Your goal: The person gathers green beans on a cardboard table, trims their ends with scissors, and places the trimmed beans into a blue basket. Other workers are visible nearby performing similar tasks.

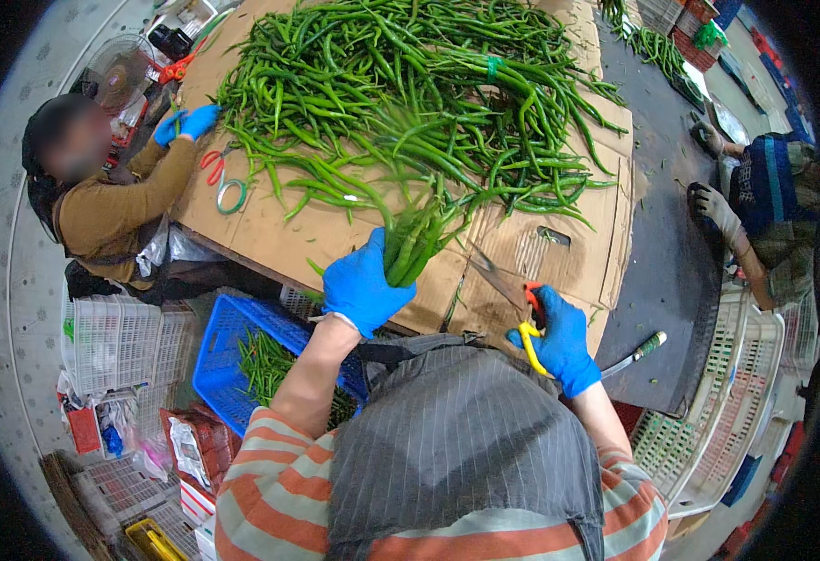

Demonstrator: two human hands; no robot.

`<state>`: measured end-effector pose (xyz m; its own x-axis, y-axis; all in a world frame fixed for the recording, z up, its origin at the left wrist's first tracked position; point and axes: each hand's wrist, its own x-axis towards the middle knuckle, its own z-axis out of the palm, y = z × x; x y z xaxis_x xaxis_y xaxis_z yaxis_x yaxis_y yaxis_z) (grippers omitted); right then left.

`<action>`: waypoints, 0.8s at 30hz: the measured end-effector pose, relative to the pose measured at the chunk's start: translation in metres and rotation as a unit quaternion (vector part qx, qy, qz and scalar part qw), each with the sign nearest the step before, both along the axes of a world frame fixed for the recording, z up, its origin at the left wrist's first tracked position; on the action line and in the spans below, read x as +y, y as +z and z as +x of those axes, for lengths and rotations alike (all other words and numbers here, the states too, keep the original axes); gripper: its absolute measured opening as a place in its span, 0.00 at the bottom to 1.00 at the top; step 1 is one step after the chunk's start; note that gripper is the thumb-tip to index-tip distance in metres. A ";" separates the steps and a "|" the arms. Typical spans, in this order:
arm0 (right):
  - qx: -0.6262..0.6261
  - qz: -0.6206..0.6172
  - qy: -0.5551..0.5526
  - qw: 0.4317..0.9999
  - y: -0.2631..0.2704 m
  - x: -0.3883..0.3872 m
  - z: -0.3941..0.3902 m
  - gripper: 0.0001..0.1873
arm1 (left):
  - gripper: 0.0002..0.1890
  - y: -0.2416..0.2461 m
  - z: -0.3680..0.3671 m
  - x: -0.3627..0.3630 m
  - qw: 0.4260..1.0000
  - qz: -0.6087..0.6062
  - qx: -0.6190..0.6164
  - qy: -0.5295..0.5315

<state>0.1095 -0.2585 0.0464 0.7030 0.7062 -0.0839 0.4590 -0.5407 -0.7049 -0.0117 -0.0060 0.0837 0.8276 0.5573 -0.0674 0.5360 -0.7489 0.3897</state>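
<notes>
My left hand (370, 286), in a blue glove, grips a bunch of long green chili peppers (413, 242) above the near edge of the cardboard-covered table (276, 245). Some tips in the bunch look blurred. In my blue-gloved right hand (562, 340) is a pair of scissors (497, 277) with one red and one yellow handle loop. Its blades point up and left toward the bunch but stay apart from it. Beyond both hands spreads a large heap of loose green chili peppers (354, 77), where one bundle carries a green tape band (494, 69).
At left, a person in blue gloves (198, 120) works by the heap, near red-and-green-handled scissors (222, 179). A blue crate (224, 350) of peppers stands below my left arm. On the dark tabletop (669, 280) lies a knife (637, 353); another person's gloved hand (714, 205) rests there.
</notes>
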 end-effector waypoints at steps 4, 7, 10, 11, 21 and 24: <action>-0.033 0.011 0.028 0.999 -0.010 0.006 0.011 0.33 | 0.35 0.004 -0.001 0.001 0.998 0.022 0.040 -0.037; 0.003 -0.001 0.043 0.999 -0.006 0.007 0.014 0.33 | 0.35 0.006 -0.003 0.001 0.997 0.015 0.057 -0.056; -0.036 0.024 0.072 0.996 -0.006 0.008 0.019 0.33 | 0.33 0.003 -0.005 0.001 0.994 0.020 0.066 -0.084; -0.053 0.030 0.083 0.995 -0.006 0.008 0.021 0.33 | 0.32 0.002 -0.005 0.000 0.993 0.020 0.065 -0.100; -0.093 -0.015 0.098 0.991 -0.017 -0.001 0.033 0.33 | 0.28 -0.004 -0.012 0.007 0.988 -0.016 0.101 -0.115; -0.042 0.006 0.074 0.996 -0.017 -0.003 0.037 0.34 | 0.29 -0.002 -0.018 0.008 0.990 -0.047 0.088 -0.102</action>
<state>0.1467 -0.2617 0.0293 0.5946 0.8037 -0.0213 0.5905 -0.4546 -0.6668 -0.0296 0.0024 0.0821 0.8928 0.3647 -0.2644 0.4438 -0.8127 0.3775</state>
